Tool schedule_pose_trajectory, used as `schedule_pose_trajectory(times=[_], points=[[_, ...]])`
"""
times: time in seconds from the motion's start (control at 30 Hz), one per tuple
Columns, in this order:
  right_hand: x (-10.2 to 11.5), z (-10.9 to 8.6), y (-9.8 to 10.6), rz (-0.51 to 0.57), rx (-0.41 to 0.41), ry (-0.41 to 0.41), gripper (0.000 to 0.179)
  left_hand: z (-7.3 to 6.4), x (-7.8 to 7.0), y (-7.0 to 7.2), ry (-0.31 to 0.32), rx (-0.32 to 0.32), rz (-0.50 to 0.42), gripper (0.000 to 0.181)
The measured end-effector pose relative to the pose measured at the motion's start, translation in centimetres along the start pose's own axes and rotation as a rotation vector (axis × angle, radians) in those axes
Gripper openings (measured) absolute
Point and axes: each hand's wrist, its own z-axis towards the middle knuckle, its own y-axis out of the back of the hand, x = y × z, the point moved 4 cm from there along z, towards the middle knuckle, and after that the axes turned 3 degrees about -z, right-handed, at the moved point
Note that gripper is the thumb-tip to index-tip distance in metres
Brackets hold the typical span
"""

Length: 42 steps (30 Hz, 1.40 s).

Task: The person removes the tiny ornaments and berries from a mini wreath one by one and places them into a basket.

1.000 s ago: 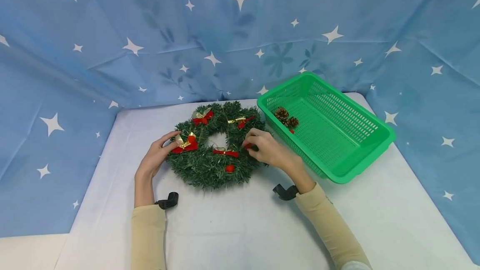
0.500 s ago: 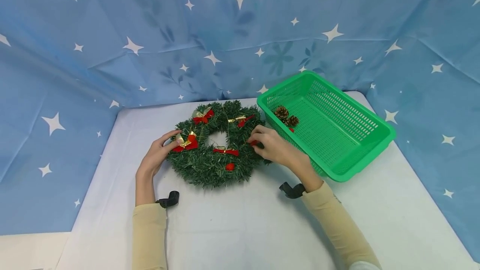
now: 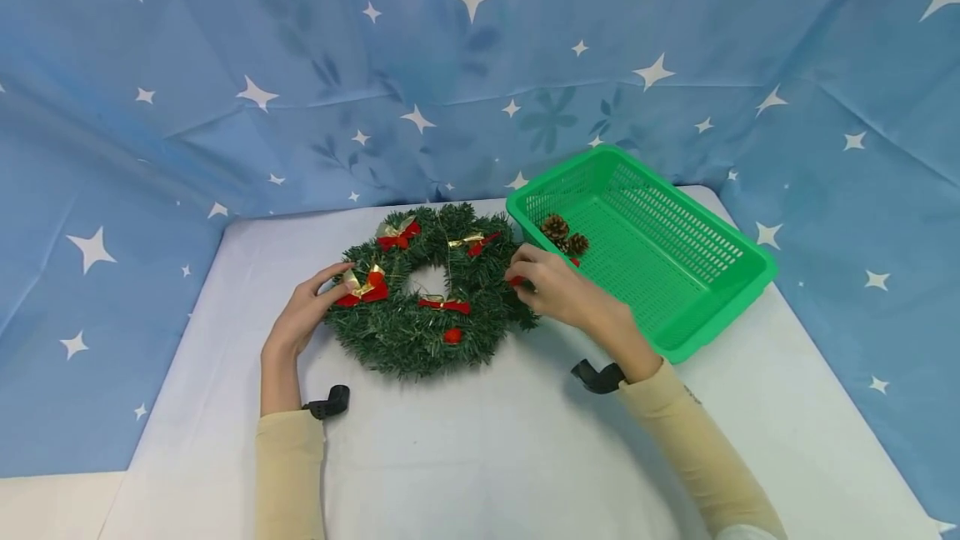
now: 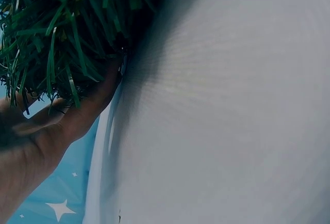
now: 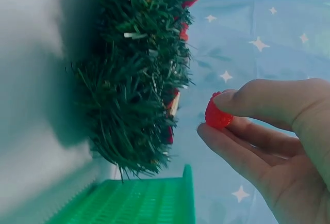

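A green Christmas wreath [image 3: 412, 340] with several red-and-gold bows lies on the white table. My left hand [image 3: 300, 311] grips its left edge near a bow [image 3: 363, 287], thumb and fingers spread around the greenery; in the left wrist view the greenery [image 4: 77, 33] hides part of the fingers. Between thumb and fingertips my right hand [image 3: 558, 286] pinches a red raspberry [image 5: 217, 111], held above the wreath's right side and apart from it in the right wrist view. Another red berry [image 3: 453, 336] sits on the wreath's front part, below the front bow [image 3: 445, 304].
A green plastic basket [image 3: 720, 323] stands at the right, its near left corner close to the wreath. Several pine cones [image 3: 555, 227] and a bit of red lie in its left end. A blue star-patterned cloth [image 3: 420, 40] hangs behind the table [image 3: 450, 465].
My right hand has drawn to the right over the wreath's right side, the raspberry still pinched. The left hand keeps its grip on the wreath. The head view has shifted slightly.
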Motion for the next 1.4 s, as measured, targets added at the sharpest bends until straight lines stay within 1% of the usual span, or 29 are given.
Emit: schedule_pose_trajectory(times=[0.17, 0.37, 0.67, 0.9, 1.03, 1.13, 1.4], points=[[-0.2, -0.3, 1.1, -0.014, 0.009, -0.021, 0.015, 0.0, 0.3, 0.1, 0.009, -0.006, -0.007, 0.068], [-0.8, -0.7, 2.6, -0.043, -0.034, 0.002, 0.014, 0.1, 0.3, 0.0, 0.001, -0.006, -0.01, 0.067], [-2.6, -1.2, 4.3, -0.042, -0.021, 0.024, 0.014, -0.1, -0.2, 0.0, -0.001, 0.002, -0.016, 0.067], [-4.3, -1.5, 5.5, -0.034, 0.036, -0.044, 0.013, 0.0, -0.2, 0.0, 0.014, 0.004, -0.02, 0.068], [-5.3, -1.6, 5.8, -0.036, 0.068, -0.087, 0.014, 0.1, -0.1, 0.1, 0.01, -0.002, -0.017, 0.069], [-6.0, -1.7, 5.9, -0.024, 0.097, -0.118, 0.015, 0.1, -0.1, 0.1, 0.006, -0.004, -0.019, 0.068], [-8.0, -1.5, 5.8, -0.026, 0.143, -0.169, 0.015, 0.0, -0.1, 0.0, 0.006, 0.003, -0.023, 0.068]])
